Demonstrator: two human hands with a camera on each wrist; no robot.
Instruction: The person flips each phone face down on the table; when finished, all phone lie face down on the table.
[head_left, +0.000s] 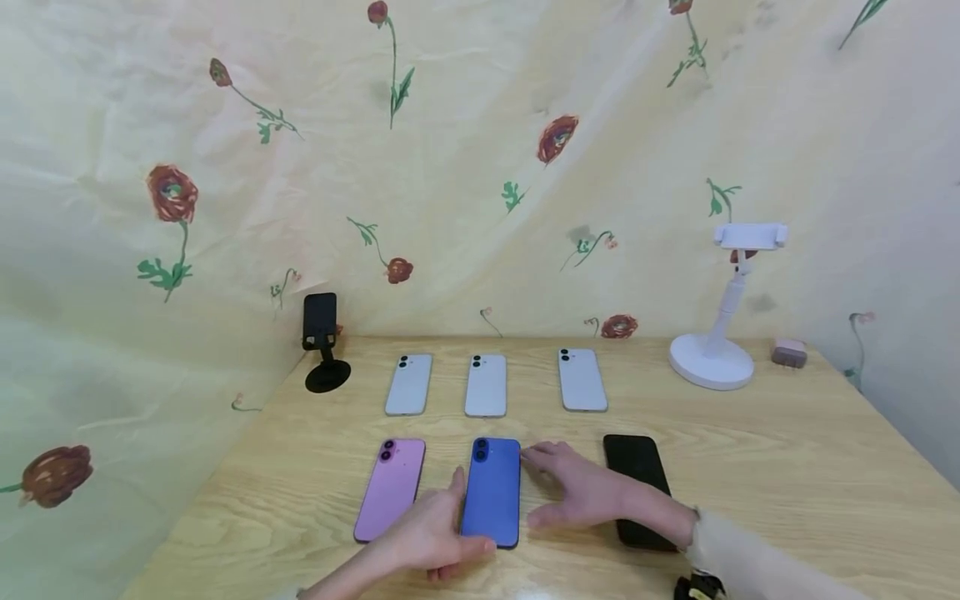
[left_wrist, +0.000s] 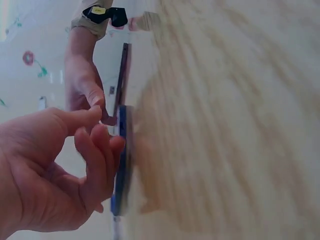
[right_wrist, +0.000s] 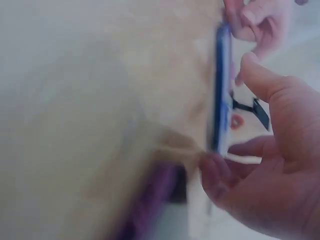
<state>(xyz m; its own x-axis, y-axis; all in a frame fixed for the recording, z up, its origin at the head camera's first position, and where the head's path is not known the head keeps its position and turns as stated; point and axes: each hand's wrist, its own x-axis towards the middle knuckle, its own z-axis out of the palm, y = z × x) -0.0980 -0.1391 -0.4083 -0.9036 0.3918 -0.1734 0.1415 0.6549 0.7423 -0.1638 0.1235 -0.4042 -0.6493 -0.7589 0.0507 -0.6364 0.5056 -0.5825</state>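
Note:
A blue phone [head_left: 491, 492] lies camera side up in the front row on the wooden table [head_left: 787, 467]. My left hand [head_left: 463, 521] holds its lower left corner: the index finger runs along the left edge and the thumb lies across the bottom. My right hand [head_left: 547, 487] touches the phone's right edge with straight fingers. The left wrist view has my left hand [left_wrist: 102, 135] with fingertips on the blue phone [left_wrist: 121, 165]. From the right wrist, my right hand [right_wrist: 235, 115] brackets the blue phone [right_wrist: 221, 90].
A pink phone [head_left: 390, 487] lies left of the blue one. A black phone [head_left: 637, 479] lies to its right, partly under my right wrist. Three pale phones [head_left: 485, 383] form the back row. A black stand [head_left: 322, 342], a white stand [head_left: 720, 317] and a small pink box [head_left: 789, 352] sit by the floral cloth.

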